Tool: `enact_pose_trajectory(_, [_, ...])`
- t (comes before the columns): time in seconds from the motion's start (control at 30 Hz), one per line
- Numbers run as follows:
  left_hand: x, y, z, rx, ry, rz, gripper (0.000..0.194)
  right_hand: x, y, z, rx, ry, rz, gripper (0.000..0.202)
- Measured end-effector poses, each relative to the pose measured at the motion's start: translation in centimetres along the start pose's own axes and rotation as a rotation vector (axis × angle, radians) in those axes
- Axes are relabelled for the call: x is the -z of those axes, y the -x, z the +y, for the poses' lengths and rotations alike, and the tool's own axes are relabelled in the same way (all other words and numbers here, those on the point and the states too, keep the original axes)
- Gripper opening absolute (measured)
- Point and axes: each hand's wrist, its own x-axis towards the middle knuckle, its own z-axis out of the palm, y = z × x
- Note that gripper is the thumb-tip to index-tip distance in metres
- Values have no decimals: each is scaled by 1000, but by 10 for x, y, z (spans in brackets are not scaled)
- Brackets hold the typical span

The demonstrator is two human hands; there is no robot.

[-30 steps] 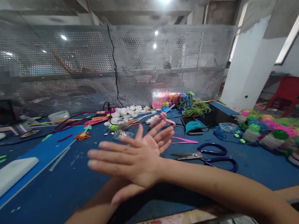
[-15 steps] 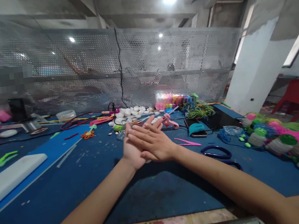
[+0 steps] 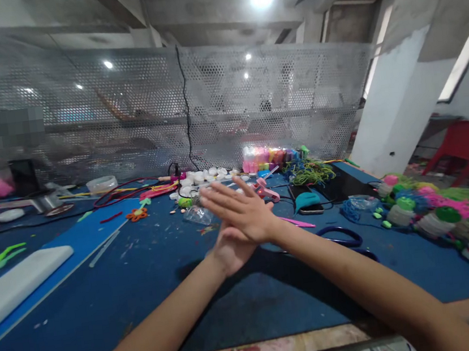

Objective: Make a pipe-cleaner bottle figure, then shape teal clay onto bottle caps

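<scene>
My right hand (image 3: 243, 214) lies across my left hand (image 3: 230, 253), palm to palm, above the blue table mat. The right fingers stretch out flat, pointing to the upper left. Underneath, the left palm faces up and most of its fingers are hidden behind the right hand. Whether anything small sits between the palms cannot be seen. Close by are a crumpled clear plastic bag (image 3: 199, 215), pink tweezers (image 3: 298, 222) partly covered by my right wrist, and dark blue-handled scissors (image 3: 340, 236) beside my right forearm.
White round caps (image 3: 200, 177) and a pack of coloured clay (image 3: 269, 157) stand at the back. A phone (image 3: 309, 207) lies under a teal piece. Yarn-topped figures (image 3: 440, 218) crowd the right. A white slab (image 3: 25, 283) and an orange flower shape (image 3: 136, 214) are left.
My right hand has slid forward over the left, whose heel has moved right and nearer to me. The left fingers, partly seen before, are now mostly covered. The view has shifted slightly.
</scene>
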Motion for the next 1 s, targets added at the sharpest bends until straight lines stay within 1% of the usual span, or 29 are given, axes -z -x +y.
enact_pose_trajectory(0.07, [14,3,22,85,47,-104,56,-10,8,14,-79,49,17,59])
enact_pose_trajectory(0.1, [20,2,30,99,111,-175,60,-15,13,19,-96,70,32,59])
enact_pose_trajectory(0.17, [29,-2,39,72,206,-251,68,-24,22,26,-96,106,76,61])
enact_pose_trajectory(0.23, [34,-7,43,24,220,-253,75,-29,30,29,-79,133,132,59])
enact_pose_trajectory(0.3, [36,-12,46,3,140,-212,76,-30,34,30,-72,138,149,51])
enact_pose_trajectory(0.37, [39,-17,49,-29,-35,-151,74,-27,35,31,-116,122,108,42])
enact_pose_trajectory(0.4, [42,-20,50,-73,-203,-107,70,-24,34,31,-164,110,80,39])
enact_pose_trajectory(0.47, [49,-27,53,-181,-642,-8,62,-19,30,32,-306,71,59,38])
enact_pose_trajectory(0.5, [55,-31,54,-231,-869,39,59,-17,29,32,-387,43,76,38])
enact_pose_trajectory(0.53, [61,-35,55,-254,-1041,72,55,-16,27,32,-463,10,109,38])
enact_pose_trajectory(0.6, [75,-43,57,-249,-1243,89,43,-15,24,33,-577,-67,190,38])
enact_pose_trajectory(0.7, [91,-50,58,-202,-1447,46,24,-19,23,35,-665,-173,280,35])
enact_pose_trajectory(0.73, [94,-50,58,-192,-1504,31,21,-21,23,36,-685,-216,295,34])
enact_pose_trajectory(0.8, [96,-50,56,-190,-1591,3,23,-25,23,40,-734,-313,301,31])
enact_pose_trajectory(0.83, [96,-50,55,-190,-1624,-14,25,-27,23,41,-757,-375,270,31])
enact_pose_trajectory(0.87, [95,-49,54,-188,-1652,-35,26,-28,23,43,-772,-439,212,31])
enact_pose_trajectory(0.93, [93,-49,51,-175,-1695,-75,27,-30,23,45,-766,-558,42,31])
enact_pose_trajectory(1.0, [92,-48,49,-166,-1725,-97,28,-32,24,45,-707,-647,-130,29])
